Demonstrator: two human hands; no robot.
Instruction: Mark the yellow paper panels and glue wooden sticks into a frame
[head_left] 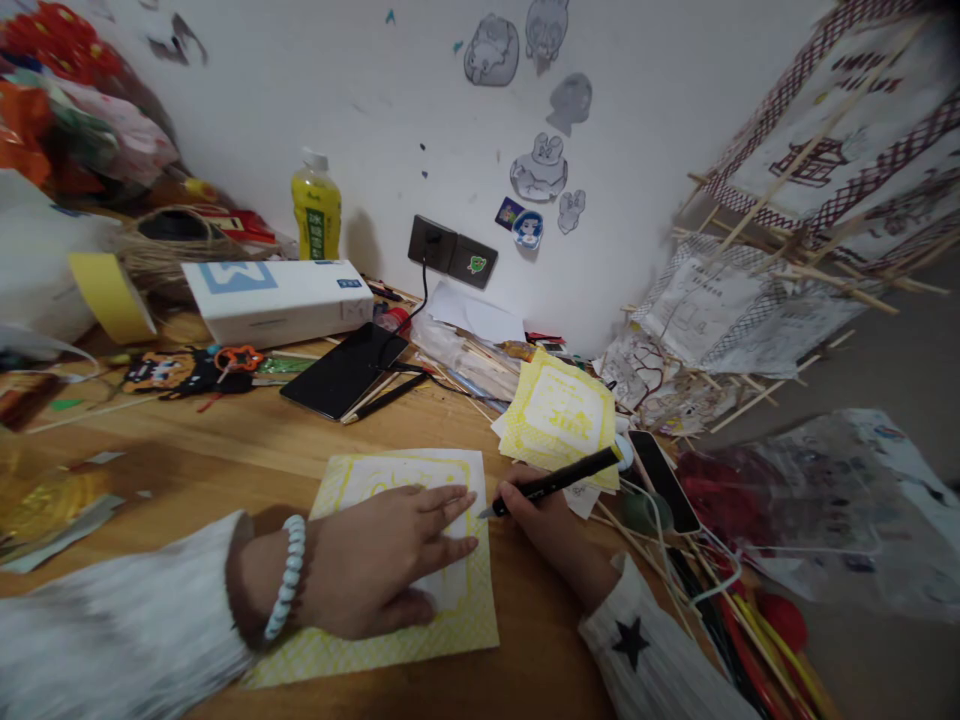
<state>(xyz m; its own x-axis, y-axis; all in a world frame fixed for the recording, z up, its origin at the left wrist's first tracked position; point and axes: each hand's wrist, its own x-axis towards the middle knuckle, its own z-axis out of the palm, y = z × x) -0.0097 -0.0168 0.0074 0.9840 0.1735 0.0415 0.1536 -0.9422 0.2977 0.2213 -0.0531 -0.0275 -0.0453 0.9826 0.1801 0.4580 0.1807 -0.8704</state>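
My left hand (382, 560) lies flat with fingers stretched over a sheet of paper (476, 630) that bears a yellow drawn border and yellow hatching. A beaded bracelet (286, 578) circles that wrist. In my right hand (536, 515) is a black marker pen (562, 480) with a yellow end, held slanted. Its tip is at the right edge of the sheet's yellow border, close to my left fingertips. The middle of the sheet is mostly hidden under my left hand. Behind my right hand sits a stack of similar yellow-patterned sheets (559, 410).
A black tablet (345, 370), a white box (277, 305) and a drink bottle (316, 210) stand toward the wall. On the right are a phone (664, 480), sticks, cords and a paper lantern frame (810, 170). Yellow tape (112, 298) and twine (169, 250) sit at left.
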